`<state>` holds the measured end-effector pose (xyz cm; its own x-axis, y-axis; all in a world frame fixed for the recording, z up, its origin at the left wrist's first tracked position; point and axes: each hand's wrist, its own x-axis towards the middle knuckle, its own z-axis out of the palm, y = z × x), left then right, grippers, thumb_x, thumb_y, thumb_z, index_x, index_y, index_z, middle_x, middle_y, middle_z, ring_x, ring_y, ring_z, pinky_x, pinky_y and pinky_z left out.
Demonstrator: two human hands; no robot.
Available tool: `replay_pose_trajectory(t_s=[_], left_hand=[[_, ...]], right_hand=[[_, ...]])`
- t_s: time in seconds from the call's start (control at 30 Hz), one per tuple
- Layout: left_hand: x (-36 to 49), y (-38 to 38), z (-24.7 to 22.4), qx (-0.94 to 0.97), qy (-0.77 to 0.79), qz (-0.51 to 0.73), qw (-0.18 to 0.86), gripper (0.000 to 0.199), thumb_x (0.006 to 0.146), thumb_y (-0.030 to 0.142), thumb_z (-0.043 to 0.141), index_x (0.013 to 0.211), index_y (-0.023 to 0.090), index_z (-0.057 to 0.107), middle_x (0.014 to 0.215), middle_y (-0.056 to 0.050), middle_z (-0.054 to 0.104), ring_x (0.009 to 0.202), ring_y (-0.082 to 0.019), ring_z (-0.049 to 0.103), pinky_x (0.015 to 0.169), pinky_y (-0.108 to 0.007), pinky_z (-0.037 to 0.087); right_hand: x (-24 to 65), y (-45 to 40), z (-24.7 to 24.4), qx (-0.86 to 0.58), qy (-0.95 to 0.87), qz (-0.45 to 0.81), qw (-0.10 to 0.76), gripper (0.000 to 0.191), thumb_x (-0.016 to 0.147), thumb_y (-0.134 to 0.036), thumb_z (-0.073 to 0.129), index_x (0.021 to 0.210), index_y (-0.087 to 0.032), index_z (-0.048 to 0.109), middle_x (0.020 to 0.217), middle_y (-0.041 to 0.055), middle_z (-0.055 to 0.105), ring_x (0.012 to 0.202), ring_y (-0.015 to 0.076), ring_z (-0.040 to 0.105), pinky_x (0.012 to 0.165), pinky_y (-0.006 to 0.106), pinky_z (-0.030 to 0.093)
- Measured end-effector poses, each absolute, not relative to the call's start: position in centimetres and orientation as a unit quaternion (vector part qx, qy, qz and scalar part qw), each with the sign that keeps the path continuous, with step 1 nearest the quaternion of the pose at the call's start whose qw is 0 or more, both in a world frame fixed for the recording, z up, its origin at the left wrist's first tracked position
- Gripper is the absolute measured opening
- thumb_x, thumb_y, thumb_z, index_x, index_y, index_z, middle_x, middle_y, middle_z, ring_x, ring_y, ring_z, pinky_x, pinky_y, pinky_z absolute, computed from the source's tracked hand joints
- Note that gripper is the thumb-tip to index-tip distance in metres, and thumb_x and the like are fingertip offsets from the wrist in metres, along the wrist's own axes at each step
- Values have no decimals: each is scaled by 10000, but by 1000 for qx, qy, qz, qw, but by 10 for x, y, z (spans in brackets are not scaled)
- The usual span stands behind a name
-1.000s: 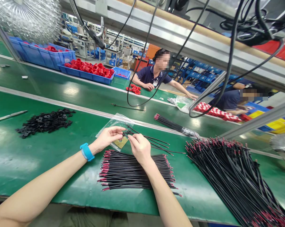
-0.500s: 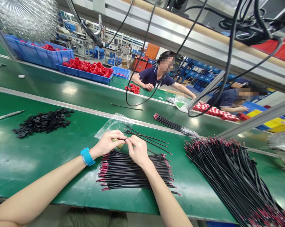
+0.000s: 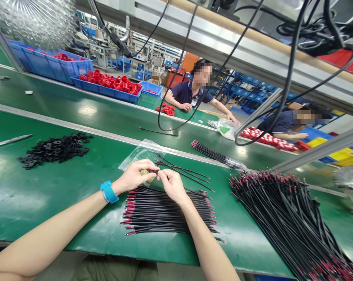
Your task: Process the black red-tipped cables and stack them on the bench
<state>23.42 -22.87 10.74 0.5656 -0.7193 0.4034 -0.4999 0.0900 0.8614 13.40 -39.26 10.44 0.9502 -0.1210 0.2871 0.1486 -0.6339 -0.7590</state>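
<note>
My left hand (image 3: 138,174), with a blue band (image 3: 109,191) at the wrist, pinches a small black piece (image 3: 156,171) between thumb and fingers. My right hand (image 3: 172,185) closes its fingertips on the same piece, touching the left fingertips. Most of the piece is covered by the fingers, so its exact kind does not show. Below both hands lies a row of short black cables (image 3: 161,212) with red ends, partly under my right forearm. Several loose black cables (image 3: 188,171) and a clear plastic bag (image 3: 132,154) lie just beyond the hands.
A heap of flat black parts (image 3: 57,150) lies left, near a pen-like tool (image 3: 11,141). A large bundle of black cables (image 3: 284,218) covers the right side. Another bundle (image 3: 208,151) lies beyond the rail. Opposite, a co-worker (image 3: 190,93) sits near a blue bin (image 3: 106,90) of red parts.
The fingers of my right hand have shifted slightly at the small black piece, while both hands stay together. Across the bench, the co-worker's outstretched hand has drawn back a little.
</note>
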Motion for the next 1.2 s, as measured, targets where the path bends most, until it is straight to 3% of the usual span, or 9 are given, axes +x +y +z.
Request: replay_pose_trajectory(t_s=[0.2,0.33,0.4,0.53,0.7,0.77,0.87,1.03,1.2], left_hand=[[232,-228,111,662,-467,-96,579,157,849,248,637,938,174,743,917,-83,652,859,-175,609,797,-299,479],[230,-228,112,666,-474,-88,570,180,860,264,624,961,170,738,930,-87,652,871,-178,607,801,-297,478],[238,-226,114,674,-484,-72,553,237,874,296,605,1043,174,717,944,-85,652,876,-177,607,816,-298,479],[288,-204,114,779,-426,53,457,380,890,380,552,1196,170,635,1068,-107,632,979,-219,583,899,-340,452],[364,-141,89,941,-196,215,172,478,859,262,470,1267,24,543,1334,-267,461,1288,-385,346,1054,-524,225],[380,-122,75,958,-131,228,116,540,850,282,470,1299,-18,487,1368,-299,420,1333,-409,258,1071,-557,134],[388,-109,59,970,-102,212,54,501,895,326,396,1235,-18,526,1305,-289,484,1298,-397,290,1069,-557,96],[386,-104,57,971,-135,200,-5,426,928,308,331,1061,0,593,1111,-224,592,1165,-335,388,1043,-512,139],[385,-103,57,970,-112,214,23,491,941,303,284,1251,-20,487,1172,-237,548,1089,-322,425,920,-438,246]], right_hand=[[138,-399,97,-864,7,-91,495,487,971,-489,409,681,-151,608,608,-22,487,564,99,402,582,222,326],[137,-399,98,-879,-4,-92,469,483,989,-466,401,706,-158,642,639,-10,551,587,108,472,610,226,368],[136,-402,101,-903,-16,-157,399,433,1002,-410,411,757,-165,670,704,8,605,644,118,530,653,232,389],[143,-423,109,-926,-34,-351,135,285,988,-333,483,947,-151,697,791,70,635,728,158,553,683,273,381],[169,-452,105,-942,-74,-328,-10,232,980,-220,478,1050,-139,684,853,103,635,825,210,555,733,326,400],[173,-459,96,-957,-72,-282,-3,220,963,-190,498,1083,-144,675,959,121,639,908,228,560,777,352,417],[163,-459,87,-969,-45,-239,40,216,938,-220,555,1110,-158,670,1053,126,622,977,233,559,828,373,427],[137,-427,95,-970,-50,-174,162,200,875,-374,665,974,-205,705,947,45,615,878,164,577,785,285,434],[132,-397,98,-976,-103,-44,185,186,763,-339,784,847,-195,702,785,5,592,742,134,571,643,234,391]])
